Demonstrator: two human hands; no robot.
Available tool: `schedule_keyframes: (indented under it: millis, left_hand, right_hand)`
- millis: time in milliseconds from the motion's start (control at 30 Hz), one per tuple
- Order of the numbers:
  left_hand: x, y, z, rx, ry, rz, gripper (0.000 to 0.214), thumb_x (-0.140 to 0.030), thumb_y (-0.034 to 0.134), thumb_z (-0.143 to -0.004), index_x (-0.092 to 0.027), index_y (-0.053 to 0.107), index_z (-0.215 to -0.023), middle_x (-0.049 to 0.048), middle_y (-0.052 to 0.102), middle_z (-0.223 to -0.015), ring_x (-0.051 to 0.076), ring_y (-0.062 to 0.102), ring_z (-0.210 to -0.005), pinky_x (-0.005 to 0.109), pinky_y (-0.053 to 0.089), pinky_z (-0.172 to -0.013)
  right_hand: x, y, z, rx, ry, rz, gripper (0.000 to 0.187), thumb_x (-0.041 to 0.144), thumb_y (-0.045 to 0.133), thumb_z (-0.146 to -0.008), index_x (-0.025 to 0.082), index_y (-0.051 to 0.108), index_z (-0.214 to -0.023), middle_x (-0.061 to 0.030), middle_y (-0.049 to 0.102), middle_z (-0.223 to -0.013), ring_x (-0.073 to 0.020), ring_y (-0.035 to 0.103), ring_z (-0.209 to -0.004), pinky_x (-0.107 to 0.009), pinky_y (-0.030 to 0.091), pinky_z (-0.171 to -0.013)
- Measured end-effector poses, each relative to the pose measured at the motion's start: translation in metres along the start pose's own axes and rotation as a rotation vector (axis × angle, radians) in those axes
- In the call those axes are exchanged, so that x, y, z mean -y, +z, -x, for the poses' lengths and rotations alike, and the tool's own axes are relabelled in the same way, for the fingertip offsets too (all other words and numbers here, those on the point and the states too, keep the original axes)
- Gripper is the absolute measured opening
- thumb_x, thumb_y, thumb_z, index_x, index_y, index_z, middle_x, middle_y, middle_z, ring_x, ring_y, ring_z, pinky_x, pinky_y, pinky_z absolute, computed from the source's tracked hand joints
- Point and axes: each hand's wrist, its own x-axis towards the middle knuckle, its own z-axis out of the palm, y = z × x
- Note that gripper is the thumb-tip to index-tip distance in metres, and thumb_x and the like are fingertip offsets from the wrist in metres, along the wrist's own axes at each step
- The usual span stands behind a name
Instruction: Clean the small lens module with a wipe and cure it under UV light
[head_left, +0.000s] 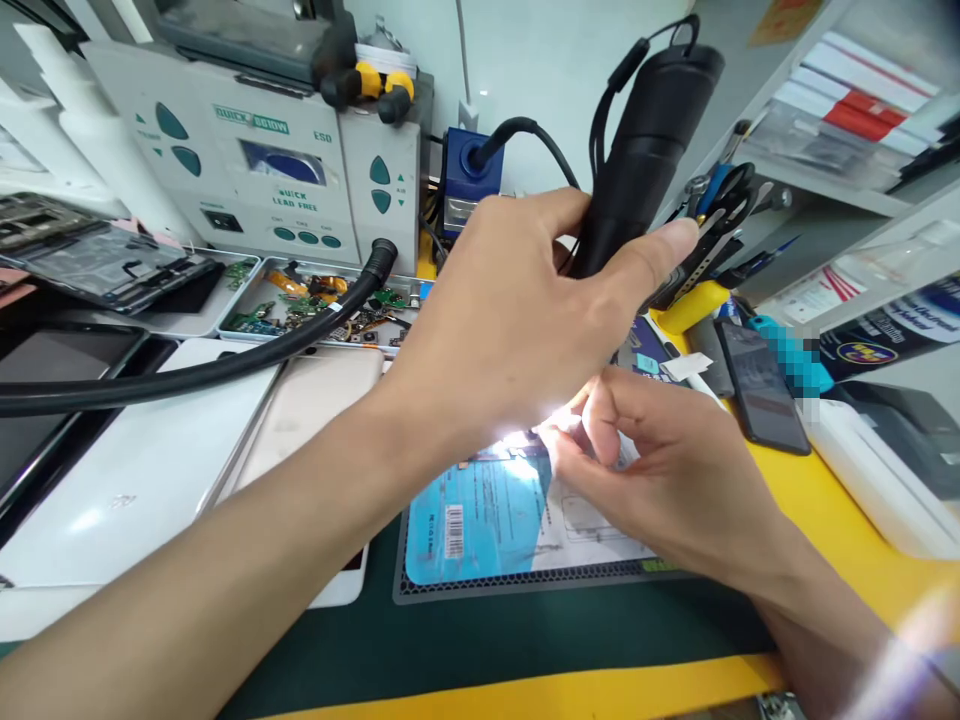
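Note:
My left hand [517,320] grips a black hot-air handle [645,150], held upright and tilted, its thick black hose [225,365] running left across the bench to the grey rework station [247,170]. The nozzle end is hidden behind my hand. Below it, my right hand [660,470] pinches something small over an opened phone with a blue battery [487,510], which lies on a dark mat. What the fingers hold is hidden by glare.
White and pink phones [187,450] lie at the left. A tray of small circuit parts [315,305] sits before the station. A dark phone [761,385], yellow tool holder with tweezers [705,250] and shelves stand at the right.

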Motion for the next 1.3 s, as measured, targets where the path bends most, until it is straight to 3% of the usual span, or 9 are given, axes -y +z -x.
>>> schedule_keyframes:
  millis: [133,267,433,533,633,833,967,1167,1300]
  left_hand:
    - [0.000,0.002,-0.007,-0.025,0.066,-0.039,0.035,-0.041,0.049,-0.097,-0.018,0.069,-0.081,0.0023,0.067,-0.073,0.015,0.060,-0.062,0.027,0.039,-0.048]
    - [-0.003,0.000,-0.005,-0.030,-0.004,-0.020,0.032,-0.043,0.051,-0.096,-0.019,0.072,-0.089,0.0032,0.069,-0.078,0.017,0.062,-0.065,0.025,0.037,-0.045]
    - [-0.007,-0.005,0.001,-0.034,-0.045,-0.031,0.036,-0.048,0.050,-0.095,-0.021,0.069,-0.081,0.0008,0.062,-0.065,0.012,0.054,-0.048,0.023,0.029,-0.036]
    - [-0.014,-0.008,0.004,-0.007,-0.164,-0.018,0.041,-0.053,0.050,-0.094,-0.021,0.066,-0.075,-0.0006,0.056,-0.061,0.010,0.048,-0.046,0.021,0.030,-0.036]
    - [-0.021,-0.008,0.005,-0.011,-0.283,0.006,0.038,-0.052,0.057,-0.090,-0.021,0.065,-0.070,-0.0016,0.052,-0.057,0.008,0.039,-0.044,0.021,0.029,-0.037]
    - [-0.015,-0.004,0.008,-0.024,-0.289,0.037,0.028,-0.052,0.065,-0.086,-0.026,0.071,-0.078,-0.0007,0.061,-0.065,0.012,0.051,-0.052,0.023,0.035,-0.039]
    - [-0.011,-0.002,0.013,-0.040,-0.269,0.041,0.019,-0.051,0.067,-0.086,-0.036,0.072,-0.096,-0.0039,0.065,-0.070,0.013,0.056,-0.061,0.020,0.043,-0.045]
    - [-0.020,0.005,0.011,-0.176,-0.270,0.044,0.021,-0.047,0.070,-0.084,-0.029,0.071,-0.072,-0.0068,0.069,-0.076,0.010,0.055,-0.061,0.018,0.043,-0.047]
    - [-0.019,0.004,0.011,-0.187,-0.276,0.039,0.019,-0.052,0.070,-0.083,-0.033,0.072,-0.080,-0.0055,0.067,-0.071,0.013,0.056,-0.063,0.022,0.041,-0.047]
  right_hand:
    - [0.000,0.001,0.000,-0.019,-0.013,0.006,0.034,0.011,0.065,-0.080,0.022,0.035,-0.065,0.0078,0.045,-0.062,-0.0081,0.041,-0.054,-0.025,0.033,-0.052]
    - [0.000,0.002,0.001,0.002,-0.005,-0.036,0.034,0.011,0.065,-0.080,0.022,0.036,-0.066,0.0075,0.046,-0.063,-0.0079,0.042,-0.055,-0.024,0.034,-0.050]
    - [0.000,-0.003,0.001,-0.027,0.010,-0.049,0.035,0.008,0.065,-0.079,0.021,0.036,-0.065,0.0060,0.051,-0.068,-0.0087,0.047,-0.060,-0.024,0.036,-0.055]
    - [-0.003,-0.008,0.002,-0.062,0.097,-0.188,0.034,0.008,0.064,-0.081,0.021,0.036,-0.067,0.0041,0.058,-0.078,-0.0105,0.053,-0.069,-0.025,0.041,-0.062]
    - [-0.006,-0.010,0.003,-0.031,0.241,-0.389,0.036,0.011,0.063,-0.085,0.022,0.034,-0.067,0.0034,0.059,-0.077,-0.0118,0.054,-0.068,-0.026,0.043,-0.059]
    - [-0.005,-0.008,0.006,-0.029,0.421,-0.398,0.035,0.015,0.059,-0.086,0.023,0.032,-0.066,0.0031,0.061,-0.076,-0.0127,0.053,-0.064,-0.026,0.039,-0.051]
    - [-0.004,-0.003,0.011,-0.034,0.375,-0.353,0.034,0.011,0.057,-0.084,0.022,0.030,-0.066,0.0048,0.059,-0.072,-0.0115,0.050,-0.061,-0.025,0.035,-0.050]
    - [-0.002,0.007,0.010,-0.086,0.211,-0.257,0.032,0.007,0.053,-0.082,0.022,0.028,-0.068,0.0064,0.059,-0.073,-0.0100,0.049,-0.061,-0.027,0.035,-0.056]
    - [0.000,0.010,0.009,-0.087,0.170,-0.200,0.032,0.005,0.054,-0.077,0.022,0.029,-0.068,0.0066,0.055,-0.068,-0.0102,0.046,-0.058,-0.027,0.032,-0.054]
